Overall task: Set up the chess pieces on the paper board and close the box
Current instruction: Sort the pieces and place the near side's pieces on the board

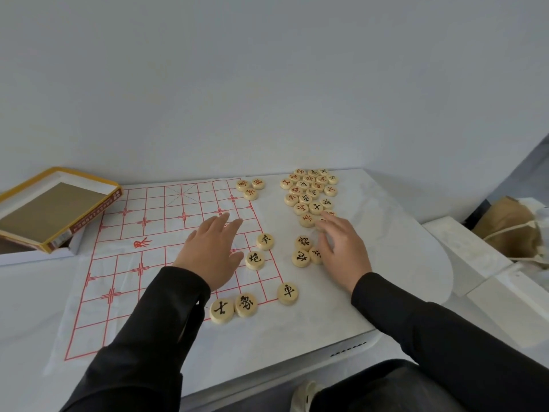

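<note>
Black sleeves (142, 346) reach in from the near edge. Far left sits the open, yellow-rimmed box (56, 209); its side print is too small to read. Next lies the red-lined paper board (133, 263), the left hand (212, 251) flat on it, fingers (225, 224) straight and close together. Pieces (246, 304) by its right edge read 士, 象, 車, 炮, 卒 in black. On the tabletop (386, 263), the right hand (341, 248) curls loosely at the pile (309, 191); whether it pinches a piece, I cannot tell.

Paper board (127, 281) free leftward (box (86, 224) at corner)
</note>
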The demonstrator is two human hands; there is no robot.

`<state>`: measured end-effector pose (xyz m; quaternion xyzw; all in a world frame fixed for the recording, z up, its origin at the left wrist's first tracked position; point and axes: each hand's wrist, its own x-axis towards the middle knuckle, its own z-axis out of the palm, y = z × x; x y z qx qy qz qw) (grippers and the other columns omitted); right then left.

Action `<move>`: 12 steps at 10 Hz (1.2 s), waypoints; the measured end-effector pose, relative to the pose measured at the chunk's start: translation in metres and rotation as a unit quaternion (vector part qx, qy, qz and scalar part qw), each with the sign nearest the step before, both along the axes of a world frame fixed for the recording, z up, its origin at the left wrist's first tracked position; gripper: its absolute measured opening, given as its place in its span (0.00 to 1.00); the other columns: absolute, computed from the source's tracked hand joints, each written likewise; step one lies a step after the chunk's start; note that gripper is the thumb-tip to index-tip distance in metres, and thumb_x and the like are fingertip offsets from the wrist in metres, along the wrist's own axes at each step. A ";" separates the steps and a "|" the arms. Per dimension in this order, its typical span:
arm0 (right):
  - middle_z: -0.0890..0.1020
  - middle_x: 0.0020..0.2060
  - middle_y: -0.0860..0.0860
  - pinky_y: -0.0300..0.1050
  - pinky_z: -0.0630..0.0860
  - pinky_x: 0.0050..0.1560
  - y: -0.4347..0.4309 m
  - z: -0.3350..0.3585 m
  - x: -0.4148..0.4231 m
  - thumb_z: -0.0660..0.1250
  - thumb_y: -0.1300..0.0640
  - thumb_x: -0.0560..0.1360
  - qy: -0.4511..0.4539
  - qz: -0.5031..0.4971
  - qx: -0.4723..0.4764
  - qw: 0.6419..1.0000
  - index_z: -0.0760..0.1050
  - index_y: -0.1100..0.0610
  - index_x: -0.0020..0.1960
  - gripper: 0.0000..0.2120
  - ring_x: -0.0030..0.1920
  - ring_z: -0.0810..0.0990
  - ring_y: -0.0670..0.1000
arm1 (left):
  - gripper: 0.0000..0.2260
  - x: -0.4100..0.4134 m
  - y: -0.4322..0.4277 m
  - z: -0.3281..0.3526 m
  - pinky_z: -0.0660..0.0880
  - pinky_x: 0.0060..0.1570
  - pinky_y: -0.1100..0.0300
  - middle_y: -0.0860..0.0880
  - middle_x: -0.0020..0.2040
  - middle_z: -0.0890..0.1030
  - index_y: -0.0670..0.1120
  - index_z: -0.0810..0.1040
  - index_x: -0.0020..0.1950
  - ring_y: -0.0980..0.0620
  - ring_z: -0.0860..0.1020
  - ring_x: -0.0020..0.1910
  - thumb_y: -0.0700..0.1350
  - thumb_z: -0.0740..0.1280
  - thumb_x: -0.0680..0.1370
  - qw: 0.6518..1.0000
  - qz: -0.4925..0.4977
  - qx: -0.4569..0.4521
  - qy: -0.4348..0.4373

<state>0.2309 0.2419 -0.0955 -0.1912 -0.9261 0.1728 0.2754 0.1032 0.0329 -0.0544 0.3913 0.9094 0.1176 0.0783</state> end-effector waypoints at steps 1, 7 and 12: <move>0.68 0.70 0.52 0.37 0.58 0.68 0.006 0.008 -0.012 0.56 0.58 0.80 -0.081 -0.013 -0.033 0.996 0.71 0.58 0.67 0.17 0.71 0.62 0.49 | 0.29 -0.001 0.001 -0.001 0.53 0.72 0.51 0.50 0.77 0.50 0.52 0.49 0.76 0.49 0.50 0.76 0.51 0.59 0.80 1.000 -0.001 -0.001 -0.001; 0.77 0.61 0.56 0.52 0.62 0.70 0.002 0.026 -0.067 0.53 0.57 0.79 -0.167 -0.066 -0.009 0.984 0.75 0.59 0.58 0.15 0.64 0.72 0.55 | 0.29 -0.006 0.000 -0.001 0.53 0.73 0.51 0.50 0.77 0.49 0.52 0.49 0.76 0.49 0.49 0.76 0.52 0.59 0.79 1.000 0.002 -0.005 -0.003; 0.62 0.74 0.54 0.56 0.52 0.73 -0.009 0.021 -0.080 0.52 0.54 0.81 -0.296 0.030 -0.002 0.955 0.65 0.56 0.72 0.20 0.75 0.56 0.55 | 0.29 -0.003 0.003 0.000 0.53 0.73 0.51 0.50 0.77 0.50 0.52 0.49 0.76 0.49 0.50 0.76 0.52 0.59 0.79 1.000 -0.002 -0.010 -0.012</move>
